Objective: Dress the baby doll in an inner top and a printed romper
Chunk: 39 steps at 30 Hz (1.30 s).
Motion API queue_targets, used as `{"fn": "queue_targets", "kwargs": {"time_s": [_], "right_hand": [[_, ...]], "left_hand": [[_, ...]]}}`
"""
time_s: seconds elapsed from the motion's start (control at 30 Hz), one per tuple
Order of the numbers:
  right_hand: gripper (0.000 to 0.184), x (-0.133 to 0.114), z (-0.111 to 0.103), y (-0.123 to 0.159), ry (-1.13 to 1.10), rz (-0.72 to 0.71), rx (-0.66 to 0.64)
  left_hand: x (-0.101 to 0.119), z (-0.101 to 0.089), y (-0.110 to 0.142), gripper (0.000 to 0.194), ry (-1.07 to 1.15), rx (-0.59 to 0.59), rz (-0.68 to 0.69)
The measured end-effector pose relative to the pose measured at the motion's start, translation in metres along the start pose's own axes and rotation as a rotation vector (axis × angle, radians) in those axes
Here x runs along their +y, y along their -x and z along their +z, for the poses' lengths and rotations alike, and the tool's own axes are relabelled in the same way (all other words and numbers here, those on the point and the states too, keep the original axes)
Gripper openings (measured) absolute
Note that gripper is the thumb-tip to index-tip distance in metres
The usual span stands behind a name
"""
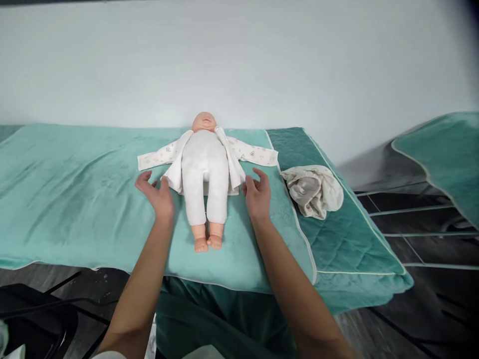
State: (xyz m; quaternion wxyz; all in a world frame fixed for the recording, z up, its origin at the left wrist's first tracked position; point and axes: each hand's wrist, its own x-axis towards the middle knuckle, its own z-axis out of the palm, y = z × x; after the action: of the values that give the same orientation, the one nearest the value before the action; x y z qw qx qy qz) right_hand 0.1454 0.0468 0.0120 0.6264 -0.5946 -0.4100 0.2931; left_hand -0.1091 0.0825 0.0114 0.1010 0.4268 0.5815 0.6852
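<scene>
A baby doll (205, 169) lies on its back on a light teal blanket (75, 199), head toward the wall and bare feet toward me. It has a white cloth body. An unfastened white patterned jacket (247, 152) is spread open under it with both sleeves stretched out sideways. My left hand (155, 194) hovers at the jacket's left bottom edge, fingers apart and slightly curled, holding nothing. My right hand (257, 193) is at the jacket's right bottom edge, fingers loosely bent and apart, also holding nothing.
A crumpled cream cloth (313, 189) lies to the right on a darker teal quilted pad (337, 239). A white wall stands behind. Another teal covering (441, 149) is at the far right. Dark floor and black objects (33, 319) lie below left.
</scene>
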Motion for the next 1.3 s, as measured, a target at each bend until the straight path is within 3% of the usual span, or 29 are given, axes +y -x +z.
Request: {"fn": "queue_targets", "kwargs": {"time_s": [0.1, 0.23, 0.33, 0.4, 0.47, 0.53, 0.6, 0.67, 0.73, 0.8, 0.87, 0.93, 1.03, 1.13, 1.2, 1.3], "right_hand": [[0.040, 0.002, -0.024, 0.005, 0.242, -0.166, -0.045], [0.042, -0.005, -0.083, 0.000, 0.835, -0.488, -0.078], [0.039, -0.013, -0.134, -0.011, 1.190, -0.394, 0.046], [0.037, -0.016, -0.161, -0.021, 1.270, -0.274, 0.090], [0.027, -0.017, -0.179, -0.031, 1.157, -0.154, 0.042], [0.032, -0.020, -0.188, -0.042, 0.940, -0.132, -0.044], [0.040, -0.031, -0.186, -0.050, 0.803, -0.196, -0.116], [0.037, -0.053, -0.177, -0.052, 0.769, -0.247, -0.166], [0.028, -0.082, -0.161, -0.047, 0.834, -0.229, -0.246], [0.024, -0.117, -0.142, -0.034, 0.931, -0.221, -0.413], [0.023, -0.153, -0.121, -0.016, 0.889, -0.262, -0.592], [0.017, -0.187, -0.101, 0.007, 0.709, -0.308, -0.721], [0.011, -0.235, -0.076, 0.043, 0.390, -0.298, -0.734], [0.008, -0.272, -0.060, 0.074, 0.327, -0.287, -0.848], [0.009, -0.286, -0.054, 0.086, 0.322, -0.288, -0.920], [0.022, -0.293, -0.047, 0.089, 0.216, -0.298, -0.887]], "left_hand": [[0.001, -0.001, 0.002, 0.033, -0.093, -0.125, 0.172], [0.009, -0.004, 0.008, 0.017, -0.133, -0.233, 0.336], [0.019, -0.015, 0.019, 0.013, -0.160, -0.348, 0.416], [0.027, -0.025, 0.032, 0.015, -0.149, -0.425, 0.491], [0.037, -0.037, 0.046, 0.017, -0.112, -0.557, 0.578], [0.048, -0.049, 0.059, 0.020, -0.089, -0.786, 0.643], [0.060, -0.060, 0.064, 0.021, -0.095, -1.015, 0.629], [0.074, -0.069, 0.061, 0.025, -0.086, -1.113, 0.516], [0.091, -0.075, 0.050, 0.031, -0.049, -1.063, 0.365], [0.114, -0.081, 0.038, 0.033, -0.005, -0.989, 0.288], [0.142, -0.088, 0.030, 0.033, 0.058, -1.001, 0.313], [0.172, -0.097, 0.029, 0.035, 0.118, -1.058, 0.392], [0.209, -0.112, 0.033, 0.042, 0.160, -1.108, 0.546], [0.231, -0.127, 0.034, 0.030, 0.146, -1.029, 0.642], [0.239, -0.135, 0.029, 0.021, 0.146, -0.943, 0.641], [0.246, -0.141, 0.019, 0.020, 0.220, -0.851, 0.521]]}}
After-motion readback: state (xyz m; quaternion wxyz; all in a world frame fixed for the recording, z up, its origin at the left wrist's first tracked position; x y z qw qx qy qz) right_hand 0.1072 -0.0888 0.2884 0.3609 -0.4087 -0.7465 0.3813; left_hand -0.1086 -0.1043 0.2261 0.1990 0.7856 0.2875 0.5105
